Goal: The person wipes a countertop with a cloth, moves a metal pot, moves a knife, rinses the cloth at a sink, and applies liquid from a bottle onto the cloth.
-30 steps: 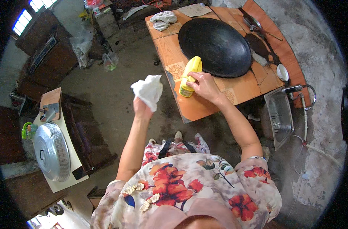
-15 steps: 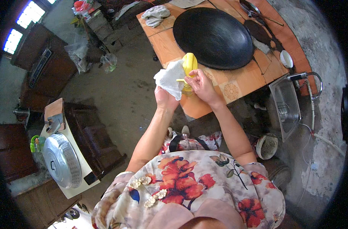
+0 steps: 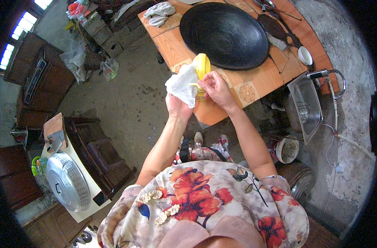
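My left hand [image 3: 179,106] holds a white cloth [image 3: 182,84], which is draped over the palm and fingers. Close beside it, my right hand [image 3: 216,87] has its fingers bent at the pump head of a yellow pump bottle [image 3: 202,65]. The thin yellow spout points left over the cloth. The bottle is at the near left edge of the tiled counter [image 3: 168,47], and the cloth and my right hand hide part of it. Just beyond lies a large black wok [image 3: 223,36].
A grey rag [image 3: 158,14] lies at the counter's far left corner. On the right are a white bowl [image 3: 305,55] and a metal sink [image 3: 306,109] with a faucet. A bucket [image 3: 287,150] stands below. At left, a side table bears a large metal lid [image 3: 67,182].
The whole view has shifted slightly, so the counter and wok sit a little higher and further left. Both hands stay at the cloth and the pump bottle.
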The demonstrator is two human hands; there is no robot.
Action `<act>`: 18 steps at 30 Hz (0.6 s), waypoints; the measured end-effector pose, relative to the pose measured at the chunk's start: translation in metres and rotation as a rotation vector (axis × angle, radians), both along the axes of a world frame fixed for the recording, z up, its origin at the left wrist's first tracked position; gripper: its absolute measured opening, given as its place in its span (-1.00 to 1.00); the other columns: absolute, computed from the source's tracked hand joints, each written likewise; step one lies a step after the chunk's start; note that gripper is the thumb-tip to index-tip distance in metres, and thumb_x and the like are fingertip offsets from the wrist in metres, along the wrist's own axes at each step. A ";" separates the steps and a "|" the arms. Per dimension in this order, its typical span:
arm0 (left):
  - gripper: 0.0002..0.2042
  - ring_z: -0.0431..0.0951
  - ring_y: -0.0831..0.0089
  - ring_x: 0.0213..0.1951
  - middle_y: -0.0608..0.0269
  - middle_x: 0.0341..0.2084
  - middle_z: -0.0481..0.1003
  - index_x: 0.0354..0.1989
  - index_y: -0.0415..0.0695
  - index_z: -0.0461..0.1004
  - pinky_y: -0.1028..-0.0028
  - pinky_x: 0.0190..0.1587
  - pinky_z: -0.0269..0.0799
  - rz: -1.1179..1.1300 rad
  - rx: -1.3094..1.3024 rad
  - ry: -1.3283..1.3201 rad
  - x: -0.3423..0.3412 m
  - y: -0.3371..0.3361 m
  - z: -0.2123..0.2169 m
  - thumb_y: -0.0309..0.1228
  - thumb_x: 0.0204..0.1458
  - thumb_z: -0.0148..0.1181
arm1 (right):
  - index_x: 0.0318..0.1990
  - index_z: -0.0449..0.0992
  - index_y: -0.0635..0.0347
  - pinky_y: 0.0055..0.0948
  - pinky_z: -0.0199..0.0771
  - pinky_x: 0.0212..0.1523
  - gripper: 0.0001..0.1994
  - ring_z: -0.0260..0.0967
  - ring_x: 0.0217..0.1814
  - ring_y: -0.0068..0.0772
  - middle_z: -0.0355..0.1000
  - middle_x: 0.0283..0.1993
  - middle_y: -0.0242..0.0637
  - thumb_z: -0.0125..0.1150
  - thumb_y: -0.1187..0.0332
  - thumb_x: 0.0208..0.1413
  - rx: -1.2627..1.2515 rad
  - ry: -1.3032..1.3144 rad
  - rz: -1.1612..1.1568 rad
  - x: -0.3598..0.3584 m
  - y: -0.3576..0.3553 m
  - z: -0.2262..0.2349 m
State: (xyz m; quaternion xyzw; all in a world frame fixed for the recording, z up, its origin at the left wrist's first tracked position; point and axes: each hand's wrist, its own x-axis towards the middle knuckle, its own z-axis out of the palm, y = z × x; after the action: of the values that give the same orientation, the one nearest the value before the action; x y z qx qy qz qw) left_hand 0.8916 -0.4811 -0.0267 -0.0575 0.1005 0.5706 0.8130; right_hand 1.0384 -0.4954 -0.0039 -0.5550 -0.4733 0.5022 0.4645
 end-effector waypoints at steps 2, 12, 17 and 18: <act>-0.65 0.44 0.14 0.02 0.11 -0.02 0.44 -0.01 -0.17 0.39 0.15 0.07 0.37 0.002 -0.004 0.011 -0.001 -0.001 0.000 -0.26 0.19 -0.23 | -0.28 0.27 0.17 -0.72 0.25 -0.63 -0.78 0.22 -0.61 -0.75 0.33 -0.50 -0.46 0.21 0.31 0.10 0.005 -0.002 -0.004 -0.001 0.001 -0.004; -0.61 0.41 0.04 0.04 -0.05 0.04 0.37 0.06 -0.32 0.29 0.11 0.11 0.34 -0.008 0.032 -0.048 -0.001 0.008 -0.009 -0.33 0.18 -0.29 | -0.28 0.33 0.21 -0.65 0.34 -0.56 -0.81 0.26 -0.56 -0.71 0.35 -0.45 -0.44 0.14 0.30 0.15 0.062 -0.199 -0.009 -0.006 0.001 -0.004; -0.59 0.39 0.02 0.06 -0.08 0.06 0.35 0.09 -0.35 0.25 0.08 0.12 0.33 -0.035 0.043 -0.114 0.000 0.007 -0.012 -0.34 0.18 -0.31 | -0.26 0.32 0.27 -0.57 0.38 -0.59 -0.72 0.33 -0.58 -0.63 0.39 -0.49 -0.33 0.17 0.22 0.13 0.021 -0.077 -0.009 0.002 -0.001 -0.010; -0.59 0.39 0.02 0.06 -0.08 0.06 0.34 0.09 -0.35 0.25 0.08 0.11 0.33 -0.042 0.042 -0.139 0.000 0.007 -0.012 -0.34 0.18 -0.32 | -0.26 0.32 0.27 -0.57 0.38 -0.59 -0.72 0.32 -0.59 -0.64 0.38 -0.50 -0.33 0.17 0.21 0.13 0.018 -0.066 -0.013 0.001 -0.002 -0.011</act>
State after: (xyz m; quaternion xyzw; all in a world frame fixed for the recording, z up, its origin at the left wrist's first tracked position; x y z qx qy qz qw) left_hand 0.8916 -0.4745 -0.0384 -0.0776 0.0329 0.5499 0.8309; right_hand 1.0398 -0.4972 -0.0148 -0.5700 -0.4893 0.4765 0.4568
